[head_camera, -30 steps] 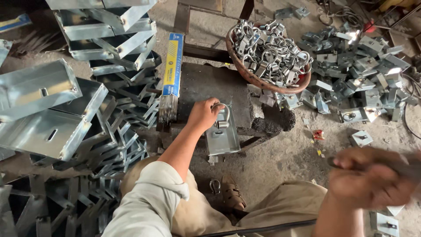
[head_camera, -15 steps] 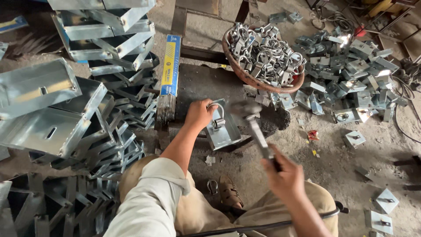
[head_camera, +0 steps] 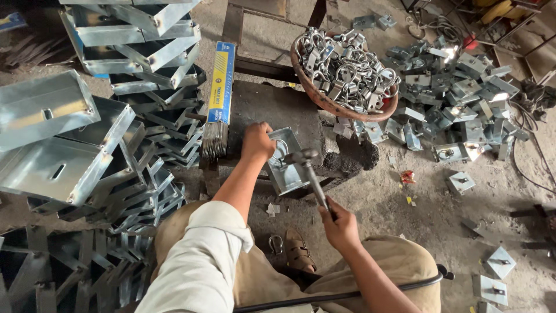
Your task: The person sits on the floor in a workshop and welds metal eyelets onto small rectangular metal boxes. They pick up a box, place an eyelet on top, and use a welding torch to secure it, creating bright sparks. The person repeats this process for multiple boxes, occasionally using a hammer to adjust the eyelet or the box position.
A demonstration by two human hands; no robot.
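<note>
- Galvanised steel bracket lies at the front edge of the dark work block, pinned by the left hand, fingers closed on its rim.
- Right hand is clenched around a hammer, head resting on the bracket.
- Basket of shackles sits at the block's far right corner.

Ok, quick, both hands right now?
Left hand: closed on the metal bracket.
Right hand: closed on the hammer handle.

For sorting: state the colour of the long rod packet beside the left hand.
Blue and yellow packet, head view.
</note>
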